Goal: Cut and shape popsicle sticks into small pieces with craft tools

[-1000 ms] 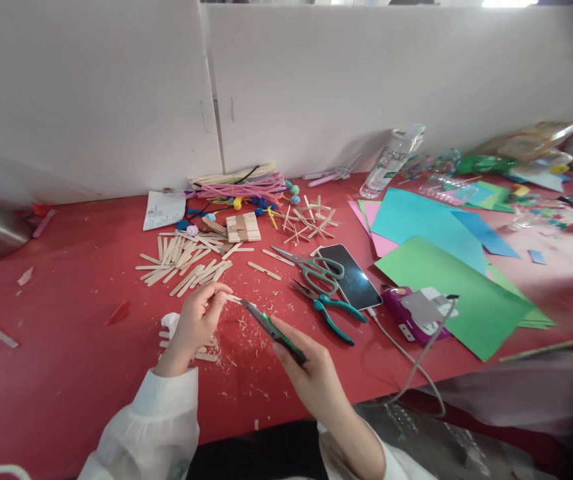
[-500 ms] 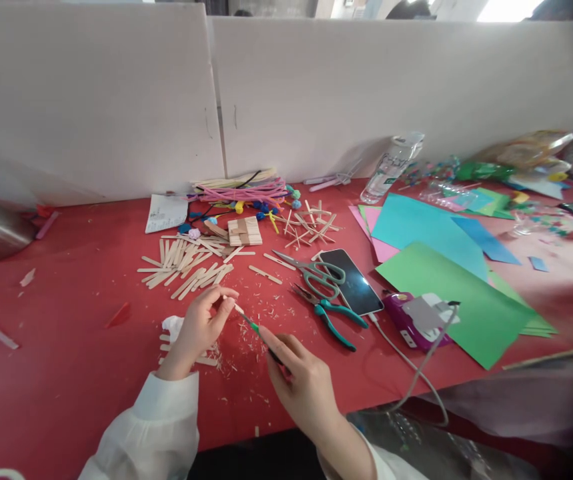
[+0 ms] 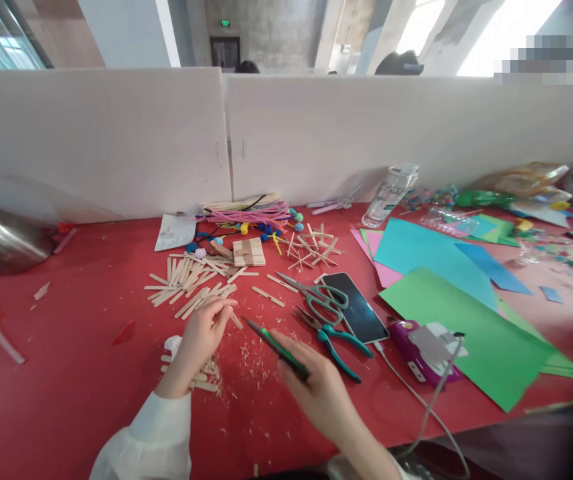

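Observation:
My left hand (image 3: 201,337) pinches a short wooden craft stick (image 3: 235,320) over the red table (image 3: 76,373), its free end pointing right. My right hand (image 3: 316,393) grips a green utility knife (image 3: 279,348), blade pointing up-left toward the stick, a small gap between them. Wood shavings (image 3: 251,353) lie scattered under both hands. A few cut stick pieces (image 3: 199,380) lie beneath my left wrist beside a white scrap (image 3: 172,345).
A pile of craft sticks (image 3: 186,283), a stick block (image 3: 249,252), pipe cleaners (image 3: 246,213), scissors (image 3: 316,293), teal pliers (image 3: 333,337), a phone (image 3: 359,307), a purple glue gun (image 3: 423,340) with cord, coloured paper sheets (image 3: 456,293), a bottle (image 3: 386,193). White partitions stand behind.
The camera has tilted up, showing the room beyond the partitions. My right hand drew the knife back from the stick tip; my left hand still holds the stick.

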Demonstrator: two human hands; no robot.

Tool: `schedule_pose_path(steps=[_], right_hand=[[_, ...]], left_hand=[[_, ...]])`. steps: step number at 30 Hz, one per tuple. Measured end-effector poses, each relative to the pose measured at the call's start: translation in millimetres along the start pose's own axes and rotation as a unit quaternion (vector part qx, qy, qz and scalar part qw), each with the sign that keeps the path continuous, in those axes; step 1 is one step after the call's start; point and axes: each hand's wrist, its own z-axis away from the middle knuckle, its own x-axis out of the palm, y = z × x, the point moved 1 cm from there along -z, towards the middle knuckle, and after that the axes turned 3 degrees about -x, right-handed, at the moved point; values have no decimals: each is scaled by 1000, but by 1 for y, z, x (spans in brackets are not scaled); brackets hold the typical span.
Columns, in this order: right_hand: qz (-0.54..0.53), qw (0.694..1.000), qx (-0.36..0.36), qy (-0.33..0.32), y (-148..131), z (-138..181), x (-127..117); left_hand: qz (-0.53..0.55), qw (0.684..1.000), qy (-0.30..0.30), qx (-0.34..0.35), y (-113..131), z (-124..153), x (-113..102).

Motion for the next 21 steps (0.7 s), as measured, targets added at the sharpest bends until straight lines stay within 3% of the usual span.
schedule_pose_path(steps=[4,8,16,21], right_hand=[[11,1000,20,-8,4,-47,-23],[9,999,0,-49,13,-75,-23],[64,992,-9,-112,24,-57,2],[67,992,-47,-100,21,-54,7]], left_hand=[[-26,999,9,-35,-6,-16,-1],[-31,998,42,-40,-14,-22,-3],[-40,996,62,-49,-25,-16,2],[-48,995,62,-62,-22,-15,4]])
